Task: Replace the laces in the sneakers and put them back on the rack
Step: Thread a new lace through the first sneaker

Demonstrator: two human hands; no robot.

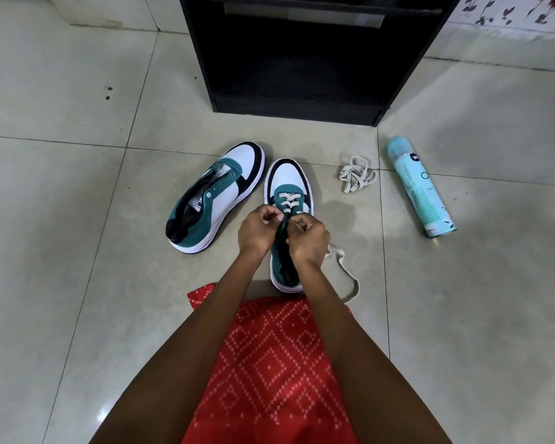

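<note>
Lacing is midway: the fingers of the left hand and right hand are pinched on the cream lace over the near sneaker, two crossings done just beyond them. Next, I judge, comes threading the following eyelets; the unlaced second sneaker waits beyond-left of the fingers, the rack far beyond

half-laced sneaker upright; unlaced sneaker beside; lace heap near
</note>
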